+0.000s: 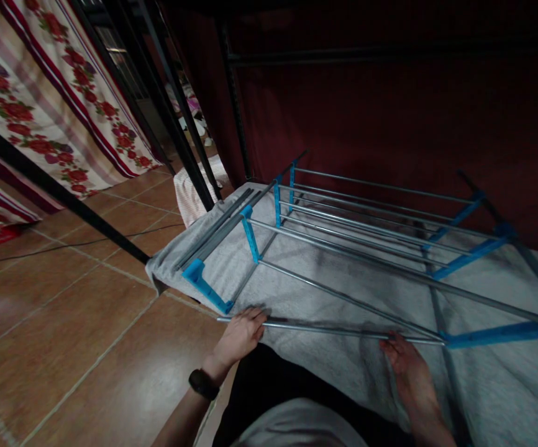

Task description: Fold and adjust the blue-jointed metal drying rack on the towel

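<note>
Across a grey cover [506, 385], close in front of the person, stands a rack [366, 257] of metal bars and blue brackets [250, 236]. Seven brackets can be counted: four along the left end and three at the right. The bars farther back overlap too much to number surely.

One silver rod [320, 328] lies along the near side. The left hand [245, 328], a single dark watch [204, 384] on its wrist, grips it close to its left tip, which sticks out past the fingers, apart from the nearest left bracket. The right hand [404, 360] has its fingers bent against the same rod toward the other end; whether they close around it I cannot tell. That right end meets the nearest bracket on the right.

Two dark tubes [213, 228] lie side by side on the cover, left of the rack. Beyond are black posts [159, 105], one pale cloth [189, 195] hanging near their foot, a flowered curtain [71, 93] and brown floor tiles [110, 323].
</note>
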Demonstrator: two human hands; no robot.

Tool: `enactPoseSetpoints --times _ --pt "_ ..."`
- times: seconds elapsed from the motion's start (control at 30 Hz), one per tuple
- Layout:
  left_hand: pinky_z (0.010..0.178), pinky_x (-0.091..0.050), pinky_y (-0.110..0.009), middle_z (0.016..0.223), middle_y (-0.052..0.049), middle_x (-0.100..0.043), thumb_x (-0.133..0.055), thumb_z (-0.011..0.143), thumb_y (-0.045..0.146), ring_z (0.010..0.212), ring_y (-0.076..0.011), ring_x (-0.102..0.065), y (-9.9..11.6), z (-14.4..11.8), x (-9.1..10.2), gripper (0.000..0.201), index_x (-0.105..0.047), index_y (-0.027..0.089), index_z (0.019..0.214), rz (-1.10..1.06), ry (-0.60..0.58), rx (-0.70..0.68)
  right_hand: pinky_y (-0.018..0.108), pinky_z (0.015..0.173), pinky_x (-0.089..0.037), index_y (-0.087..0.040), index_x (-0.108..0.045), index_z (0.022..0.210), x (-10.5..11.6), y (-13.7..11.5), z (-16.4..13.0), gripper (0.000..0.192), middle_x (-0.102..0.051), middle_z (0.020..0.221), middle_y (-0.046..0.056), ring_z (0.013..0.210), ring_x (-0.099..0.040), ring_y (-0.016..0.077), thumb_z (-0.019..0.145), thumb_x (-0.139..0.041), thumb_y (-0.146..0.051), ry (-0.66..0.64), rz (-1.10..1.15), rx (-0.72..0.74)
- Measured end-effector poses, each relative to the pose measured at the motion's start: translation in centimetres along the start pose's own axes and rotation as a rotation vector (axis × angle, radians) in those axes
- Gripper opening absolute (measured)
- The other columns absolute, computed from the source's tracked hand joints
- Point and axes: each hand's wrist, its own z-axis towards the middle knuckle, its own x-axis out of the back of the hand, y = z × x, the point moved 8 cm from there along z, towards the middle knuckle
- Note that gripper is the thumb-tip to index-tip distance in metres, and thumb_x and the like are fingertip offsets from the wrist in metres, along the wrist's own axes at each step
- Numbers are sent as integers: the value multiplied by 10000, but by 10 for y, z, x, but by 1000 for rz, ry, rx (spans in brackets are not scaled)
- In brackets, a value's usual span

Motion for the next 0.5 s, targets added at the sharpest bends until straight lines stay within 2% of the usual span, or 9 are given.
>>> enactPoseSetpoints --times 0.2,0.3,0.5 --pt "986 -420 -378 1090 -76 -665 -484 858 73 1041 -231 -606 25 31 7 288 -647 214 1050 62 -30 -74 241 686 -624 -230 -717 838 -1 3 -5 282 -729 844 -15 729 -697 143 631 -834 -382 31 108 -87" --pt "968 -424 -364 1109 -81 -672 -469 872 62 1044 -226 -613 40 36 6 327 -641 214 1103 61 -35 -71 241 717 -627 -223 -693 855 -2 6 -6 243 -720 818 -23 725 -702 133 673 -798 -344 6 133 -141" --pt "795 -452 -321 1022 -48 -698 -383 994 177 914 -207 -644 75 26 -19 278 -630 225 1111 29 -127 -102 238 741 -629 -220 -656 895 -1 3 -6 242 -737 874 -14 787 -723 136 681 -763 -260 -2 163 -198"
